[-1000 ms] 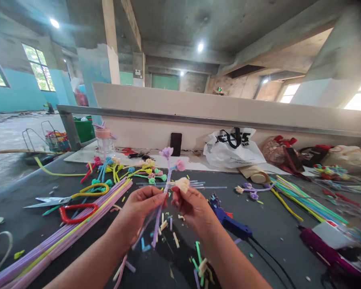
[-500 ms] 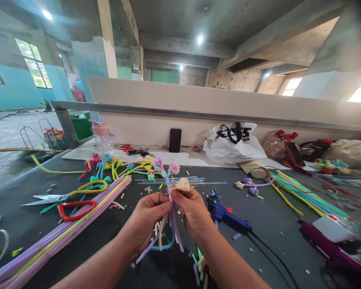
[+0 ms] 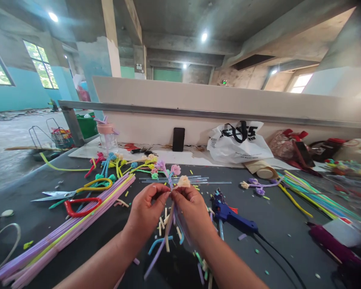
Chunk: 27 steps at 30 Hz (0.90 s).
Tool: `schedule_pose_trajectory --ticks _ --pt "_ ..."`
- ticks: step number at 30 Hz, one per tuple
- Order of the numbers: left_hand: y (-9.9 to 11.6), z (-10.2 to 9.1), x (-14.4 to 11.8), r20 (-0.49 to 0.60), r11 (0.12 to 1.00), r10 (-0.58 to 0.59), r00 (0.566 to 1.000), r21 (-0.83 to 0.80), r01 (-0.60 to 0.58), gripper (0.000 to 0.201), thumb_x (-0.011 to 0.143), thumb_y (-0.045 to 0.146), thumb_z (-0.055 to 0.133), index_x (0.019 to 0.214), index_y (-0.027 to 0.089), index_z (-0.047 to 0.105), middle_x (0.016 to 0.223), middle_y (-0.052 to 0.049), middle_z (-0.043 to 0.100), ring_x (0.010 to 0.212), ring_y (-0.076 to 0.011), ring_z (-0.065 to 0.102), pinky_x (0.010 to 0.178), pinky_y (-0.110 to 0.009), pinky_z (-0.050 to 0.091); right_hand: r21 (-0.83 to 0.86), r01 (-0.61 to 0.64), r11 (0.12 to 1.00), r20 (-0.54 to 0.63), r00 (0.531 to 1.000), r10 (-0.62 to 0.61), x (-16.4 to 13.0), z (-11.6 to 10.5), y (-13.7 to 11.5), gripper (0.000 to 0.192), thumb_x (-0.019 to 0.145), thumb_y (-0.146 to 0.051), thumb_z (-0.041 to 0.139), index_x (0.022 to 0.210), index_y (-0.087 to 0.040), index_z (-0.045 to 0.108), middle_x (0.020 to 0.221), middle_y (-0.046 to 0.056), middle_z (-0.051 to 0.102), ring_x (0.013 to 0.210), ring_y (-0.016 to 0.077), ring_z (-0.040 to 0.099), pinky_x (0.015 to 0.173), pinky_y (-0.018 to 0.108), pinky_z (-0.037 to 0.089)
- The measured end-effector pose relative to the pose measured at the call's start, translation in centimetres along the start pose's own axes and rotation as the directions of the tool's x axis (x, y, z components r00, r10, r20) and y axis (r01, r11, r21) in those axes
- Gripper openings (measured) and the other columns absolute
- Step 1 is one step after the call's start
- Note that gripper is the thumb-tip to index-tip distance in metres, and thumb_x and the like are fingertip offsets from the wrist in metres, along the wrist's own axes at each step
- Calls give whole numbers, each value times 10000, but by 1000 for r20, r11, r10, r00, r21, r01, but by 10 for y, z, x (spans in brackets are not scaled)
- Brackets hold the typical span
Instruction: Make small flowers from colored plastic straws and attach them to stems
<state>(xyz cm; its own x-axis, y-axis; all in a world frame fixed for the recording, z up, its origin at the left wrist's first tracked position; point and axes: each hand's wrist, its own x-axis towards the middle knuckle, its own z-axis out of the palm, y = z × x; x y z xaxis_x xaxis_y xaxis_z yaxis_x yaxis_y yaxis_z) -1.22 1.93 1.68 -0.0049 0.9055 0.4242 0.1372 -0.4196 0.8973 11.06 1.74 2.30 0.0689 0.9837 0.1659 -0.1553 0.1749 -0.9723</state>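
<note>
Pipe-cleaner flower stems (image 3: 171, 188) sit pinched between both hands above the middle of the bench (image 3: 282, 237), near its front edge. The left hand (image 3: 146, 208) closes thumb and forefinger on the bunch just under the blooms, and its fingers (image 3: 159, 189) meet those of the right hand (image 3: 192, 210), which grips the same spot from the other side — both hands closed tight on the stems. A purple bloom, a pink one and a cream one stand upright above the fingertips; the loose tails, lilac, blue and cream, hang down below the hands and are blurred.

Just right of the right hand lies a blue glue gun (image 3: 231, 216) with its black cord running toward the bench's front right. Short cut scraps (image 3: 203, 269) are scattered under the wrists. To the left, a long bundle of lilac and yellow stems (image 3: 69, 228) runs diagonally toward the front left corner, with red-handled scissors (image 3: 81, 204) and yellow-handled scissors (image 3: 78, 190) lying beside it. Farther back — toward the left rear — lies a cluster of finished flowers (image 3: 123, 164). A fan of coloured stems (image 3: 309, 194) spreads on the right side. Along the rear edge stand a black phone (image 3: 178, 139) leaning on the wall and a white plastic bag (image 3: 239, 142).
</note>
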Motion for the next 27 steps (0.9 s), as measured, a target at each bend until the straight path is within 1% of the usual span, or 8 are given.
schedule_pose_trajectory --ticks 3,7,13,18,20,22,24,27 --pt "-5 0 2 -2 998 24 1000 60 -24 104 753 217 558 819 171 624 814 -36 640 789 -166 587 751 -268 450 68 -13 998 66 998 8 -1 4 -2 91 641 -188 633 716 -165 586 647 -21 590 632 129 514 616 239 376" --pt "-5 -1 4 -15 996 48 999 79 -47 105 752 217 543 816 165 609 804 -34 635 771 -162 593 732 -277 462 160 -41 986 95 995 25 0 4 -1 116 599 -166 673 696 -166 610 625 -31 600 608 114 509 608 231 367" --pt "-2 -2 6 -35 994 41 999 105 -37 58 734 221 566 748 165 571 707 -4 599 668 -133 565 648 -246 461 381 -139 914 181 981 73 3 1 5 118 558 -138 720 653 -166 655 652 -9 649 662 121 550 715 253 388" --pt "-4 -3 6 -33 990 71 997 128 -66 72 748 231 563 752 164 589 718 -12 611 680 -137 571 656 -247 462 420 -175 891 181 978 107 3 1 4 129 524 -136 739 614 -164 651 644 -7 651 639 117 546 708 254 397" --pt "-3 -2 5 -41 983 106 993 154 -99 78 746 223 565 758 160 609 748 -27 625 718 -148 582 686 -255 462 385 -126 915 137 987 78 2 2 5 134 534 -146 730 631 -171 641 645 -12 642 645 125 545 703 265 402" --pt "-2 -1 2 -32 977 139 990 166 -132 91 745 214 562 770 157 630 770 -40 635 742 -154 587 704 -258 458 268 -28 963 54 998 14 2 2 6 127 563 -161 702 668 -181 633 643 -19 628 649 136 539 688 274 404" --pt "-1 2 0 4 976 151 988 159 -150 97 737 218 570 767 154 638 771 -45 633 737 -158 583 694 -258 455 59 55 997 -51 997 -52 1 1 6 98 584 -166 666 667 -187 619 628 -26 607 634 140 523 656 271 397" --pt "-3 4 -3 34 987 91 995 130 -95 121 712 255 604 769 149 620 729 -33 614 686 -153 562 642 -252 448 -229 80 970 -159 980 -119 -2 1 4 49 587 -162 630 620 -186 602 612 -27 587 619 141 507 626 263 382"
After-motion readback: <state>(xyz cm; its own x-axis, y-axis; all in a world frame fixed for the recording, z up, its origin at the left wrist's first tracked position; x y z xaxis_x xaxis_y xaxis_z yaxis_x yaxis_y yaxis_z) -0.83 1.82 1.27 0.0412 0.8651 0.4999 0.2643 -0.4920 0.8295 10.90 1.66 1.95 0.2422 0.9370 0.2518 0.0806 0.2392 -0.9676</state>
